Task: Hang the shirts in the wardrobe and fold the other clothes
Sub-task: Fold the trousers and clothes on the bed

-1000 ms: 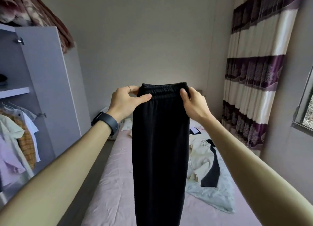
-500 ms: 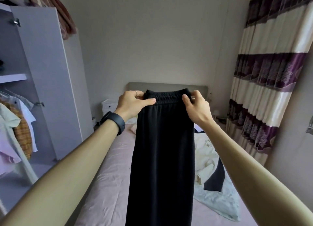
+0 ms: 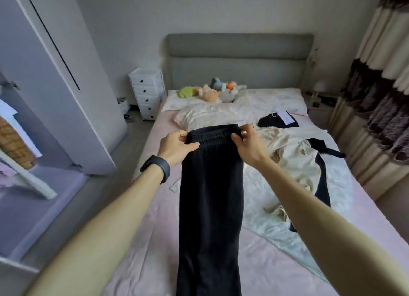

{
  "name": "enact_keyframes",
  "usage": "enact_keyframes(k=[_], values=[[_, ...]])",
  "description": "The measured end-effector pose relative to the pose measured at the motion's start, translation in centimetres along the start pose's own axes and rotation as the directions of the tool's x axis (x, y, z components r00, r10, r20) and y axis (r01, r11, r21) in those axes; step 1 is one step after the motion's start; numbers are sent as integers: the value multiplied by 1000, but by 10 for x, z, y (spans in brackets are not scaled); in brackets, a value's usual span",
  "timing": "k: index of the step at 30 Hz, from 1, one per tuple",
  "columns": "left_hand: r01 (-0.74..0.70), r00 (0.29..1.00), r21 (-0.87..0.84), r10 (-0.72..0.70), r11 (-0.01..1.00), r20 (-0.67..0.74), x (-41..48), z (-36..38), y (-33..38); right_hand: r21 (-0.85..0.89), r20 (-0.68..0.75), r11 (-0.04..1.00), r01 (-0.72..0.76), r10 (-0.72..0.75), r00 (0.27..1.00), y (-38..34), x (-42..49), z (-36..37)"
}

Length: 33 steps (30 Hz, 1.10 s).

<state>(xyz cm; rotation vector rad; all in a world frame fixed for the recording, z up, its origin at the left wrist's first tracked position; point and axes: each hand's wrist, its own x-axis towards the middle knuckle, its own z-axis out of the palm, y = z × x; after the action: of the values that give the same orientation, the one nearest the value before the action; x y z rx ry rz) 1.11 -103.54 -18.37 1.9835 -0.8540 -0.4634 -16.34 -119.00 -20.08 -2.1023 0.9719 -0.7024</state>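
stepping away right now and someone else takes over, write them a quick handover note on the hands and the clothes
Hands: left hand and right hand each pinch the waistband of the black trousers, held over the bed with the legs hanging together.
Done: some shirts hang in the open wardrobe.
Left: fold the trousers. A cream garment with black trim lies crumpled on the bed to the right. A small black item lies near the pillow; whether it is folded is unclear.
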Motion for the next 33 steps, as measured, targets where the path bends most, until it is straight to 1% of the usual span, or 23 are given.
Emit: enact_keyframes(k=[4, 8, 10, 12, 15, 17, 18, 20, 22, 24, 25, 27, 28, 30, 33], values=[[83, 996, 14, -83, 996, -17, 58, 42, -38, 3, 55, 998, -65, 64, 996, 48, 51, 44], [141, 990, 52, -142, 989, 0, 88, 73, -79, -15, 61, 993, -115, 116, 991, 90, 75, 77], [203, 979, 0, -203, 979, -13, 99, 87, -104, -20, 85, 987, -161, 162, 983, 112, 80, 96], [271, 962, -64, -272, 960, 3, 119, 105, -133, 23, 109, 972, -235, 231, 967, 135, 90, 122], [303, 953, -123, -301, 945, 38, 157, 129, -170, 117, 104, 939, -324, 313, 944, 166, 107, 158], [290, 957, -173, -280, 941, 76, 179, 145, -195, 207, 173, 902, -378, 346, 922, 189, 115, 182], [295, 954, -198, -279, 935, 108, 183, 151, -207, 206, 231, 891, -404, 357, 905, 201, 111, 192], [311, 943, -154, -285, 938, 172, 177, 164, -239, 146, 303, 884, -443, 387, 871, 230, 89, 215], [357, 914, -38, -341, 933, 221, 152, 175, -278, 105, 317, 871, -479, 427, 847, 260, 47, 236], [455, 857, 30, -447, 890, 256, 113, 186, -325, 59, 329, 828, -558, 511, 794, 286, -12, 255], [502, 828, 53, -498, 863, 258, 88, 191, -344, 29, 342, 809, -586, 543, 767, 295, -43, 259], [561, 792, 125, -574, 819, 208, 30, 197, -374, -56, 361, 774, -630, 604, 710, 307, -110, 263], [577, 777, 167, -601, 799, 189, -4, 200, -385, -111, 359, 747, -655, 645, 675, 311, -145, 262], [614, 732, 227, -653, 756, 195, -76, 204, -399, -218, 311, 686, -694, 723, 617, 317, -215, 257], [650, 635, 305, -718, 696, 285, -174, 213, -409, -318, 289, 587, -744, 808, 514, 325, -305, 244]])
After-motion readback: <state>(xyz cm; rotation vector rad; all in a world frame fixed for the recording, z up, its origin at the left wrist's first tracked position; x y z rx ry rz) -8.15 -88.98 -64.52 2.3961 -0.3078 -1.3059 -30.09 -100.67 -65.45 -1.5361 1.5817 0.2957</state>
